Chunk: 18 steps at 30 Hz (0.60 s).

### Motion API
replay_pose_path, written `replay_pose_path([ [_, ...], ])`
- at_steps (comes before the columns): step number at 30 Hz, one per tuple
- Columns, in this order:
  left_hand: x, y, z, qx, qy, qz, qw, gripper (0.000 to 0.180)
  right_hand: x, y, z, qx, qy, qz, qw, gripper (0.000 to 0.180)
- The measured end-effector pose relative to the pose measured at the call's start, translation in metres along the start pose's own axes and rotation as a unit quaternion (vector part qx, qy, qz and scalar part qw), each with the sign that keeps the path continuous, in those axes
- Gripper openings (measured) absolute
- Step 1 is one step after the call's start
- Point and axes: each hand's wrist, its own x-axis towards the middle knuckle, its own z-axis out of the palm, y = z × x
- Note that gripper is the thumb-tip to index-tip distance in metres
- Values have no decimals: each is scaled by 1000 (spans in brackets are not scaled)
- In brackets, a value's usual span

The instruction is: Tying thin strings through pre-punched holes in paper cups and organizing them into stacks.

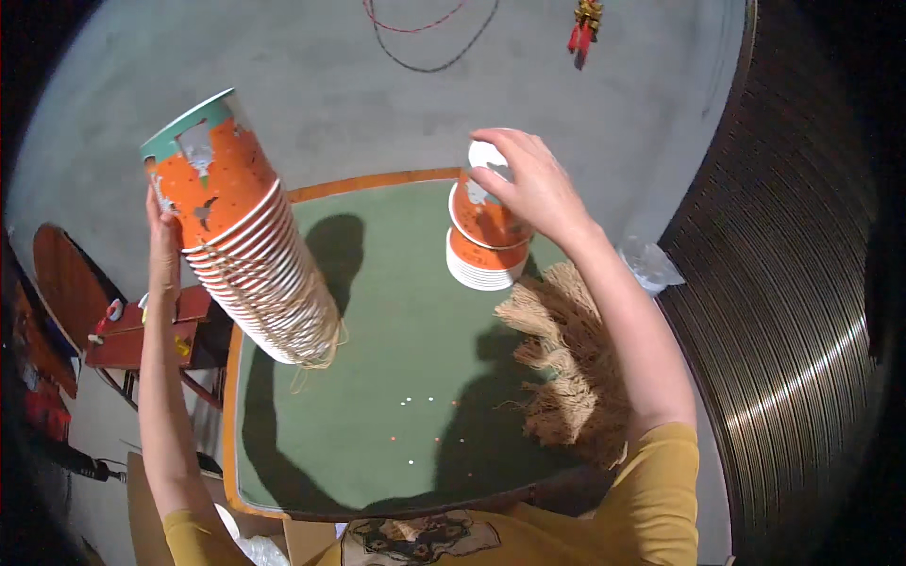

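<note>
On the left of the table, a tall stack of orange paper cups [222, 184] stands upside down, with a green band on the top one. Tan strings hang among its white rims. My left hand [162, 241] is closed against the upper left side of this stack, its fingers partly hidden. My right hand [538, 184] curls over the base of the top cup [491, 219] on a shorter, inverted stack of orange cups [483, 269]. Beside my right forearm lies a bundle of tan strings [562, 377], partly covered by the arm.
The green table [396, 349] has a wooden edge, with small white and red bits scattered near its front. A clear plastic bag [649, 264] is beyond the right edge. A red bench [156, 325] stands at left, and a ribbed dark sheet [788, 311] rises at right.
</note>
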Motion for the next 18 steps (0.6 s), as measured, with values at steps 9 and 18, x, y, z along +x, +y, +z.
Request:
replay_pose_path([
  [9, -16, 17, 6, 13, 46, 104, 993, 90, -41, 73, 14, -50, -10, -12, 999, 24],
  [18, -125, 61, 130, 140, 98, 236, 957, 37, -4, 48, -68, 45, 131, 15, 990, 19],
])
